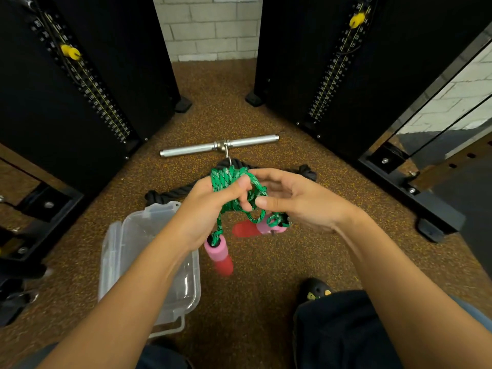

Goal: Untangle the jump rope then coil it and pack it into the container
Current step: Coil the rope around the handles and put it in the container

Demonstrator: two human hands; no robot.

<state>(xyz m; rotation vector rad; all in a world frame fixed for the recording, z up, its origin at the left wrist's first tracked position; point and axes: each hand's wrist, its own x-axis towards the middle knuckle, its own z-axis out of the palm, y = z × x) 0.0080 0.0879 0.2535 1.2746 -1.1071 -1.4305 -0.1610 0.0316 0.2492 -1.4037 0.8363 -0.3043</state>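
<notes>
The left hand's fingers (241,186) curl round a bunch of green turns, the thumb pressing them against the knuckles, so the left hand (207,211) is the anchor. The fingers of the right hand (300,201) are half-spread and lightly curved. One loose loop runs in between thumb and forefinger, but whether it is pinched or only resting there cannot be told.

The jump rope (226,179) is held in the air between both hands, above the floor (266,275). One pink and red handle (218,255) hangs straight down from the left palm. The other handle (257,228) dangles below the right fingers, with a snarl of small loops knotted just above it.

The step in hand looks like untangling, with coiling barely begun. To do it well, the left grip should probably ease enough for turns to slip off one at a time. The right fingers should widen the loop they have and pass the nearer handle back through it, not haul on the cord, since a hard pull would likely cinch the snarl tighter. Following the rope from a handle inward seems the surest route.

The clear container (138,235) lies open on the floor under the left forearm, close by for packing. Beyond the hands lie a silver bar (197,149) and a black rope (170,194).
</notes>
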